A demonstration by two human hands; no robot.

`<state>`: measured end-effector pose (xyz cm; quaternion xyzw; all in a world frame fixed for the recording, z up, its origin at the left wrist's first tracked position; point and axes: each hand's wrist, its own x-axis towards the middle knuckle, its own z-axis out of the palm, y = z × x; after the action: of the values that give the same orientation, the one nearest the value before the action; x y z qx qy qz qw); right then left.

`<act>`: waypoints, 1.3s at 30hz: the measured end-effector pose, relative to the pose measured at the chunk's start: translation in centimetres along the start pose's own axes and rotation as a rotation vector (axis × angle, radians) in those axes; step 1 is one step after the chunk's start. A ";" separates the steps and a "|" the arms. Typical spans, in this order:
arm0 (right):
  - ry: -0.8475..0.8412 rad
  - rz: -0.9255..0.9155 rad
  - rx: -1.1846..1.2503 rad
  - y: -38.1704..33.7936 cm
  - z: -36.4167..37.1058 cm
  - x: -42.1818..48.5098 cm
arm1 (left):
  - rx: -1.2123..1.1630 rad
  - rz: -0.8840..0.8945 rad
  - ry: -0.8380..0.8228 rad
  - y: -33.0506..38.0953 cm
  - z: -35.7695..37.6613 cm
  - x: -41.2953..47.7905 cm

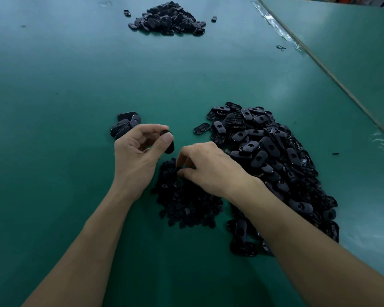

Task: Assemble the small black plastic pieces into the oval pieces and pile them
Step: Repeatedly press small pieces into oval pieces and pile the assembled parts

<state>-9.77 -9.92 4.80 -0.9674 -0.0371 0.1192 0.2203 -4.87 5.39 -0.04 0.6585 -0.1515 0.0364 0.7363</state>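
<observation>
- Currently pinching one oval piece [169, 144] between thumb and forefinger of left hand [138, 156]; remaining fingers curled loosely behind.
- Held clear of the table, just beyond the far edge of the heap of small black pieces [186, 204].
- Long axis of that oval near upright in view, upper end under the thumb tip, lower end pointing down toward the heap. Thumb hiding much of its face, so can't tell which side faces out.
- Right hand [208, 169]: fingers curled, thumb and forefinger tips drawn together and dug into the top of the heap. Can't tell whether anything is caught between them, being black on black with the tips partly buried.
- Single parts in the heap hard to separate; upper right corner hidden under the right hand.
- Big pile of ovals [271, 156] just right of the heap, partly hidden by right wrist and forearm. Lying in every direction, many showing a round hole in the face.
- One stray oval [201, 128] flat beside that pile's left edge, long axis slanting up to the right.
- Small stack of ovals [124, 124] just beyond the left hand, near edge hidden by the knuckles.
- Far pile [167, 18] well apart, across the green table [53, 85].
- Any marking on the parts too small and dark to read.
- Both forearms cut off at the bottom edge.
</observation>
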 end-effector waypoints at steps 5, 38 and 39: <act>-0.029 0.028 0.034 -0.1 0.1 0.3 | -0.028 -0.013 0.026 0.0 -0.1 0.0; 0.297 -0.030 0.338 -0.3 -1.4 -0.2 | -0.022 -0.053 0.142 0.0 -0.2 0.0; 0.313 -0.024 0.351 -0.3 -1.4 -0.2 | -0.024 -0.055 0.143 0.0 -0.2 0.0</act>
<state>-9.63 -10.25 6.17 -0.9205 0.0071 -0.0304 0.3896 -4.85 5.55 -0.06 0.6491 -0.0809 0.0615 0.7539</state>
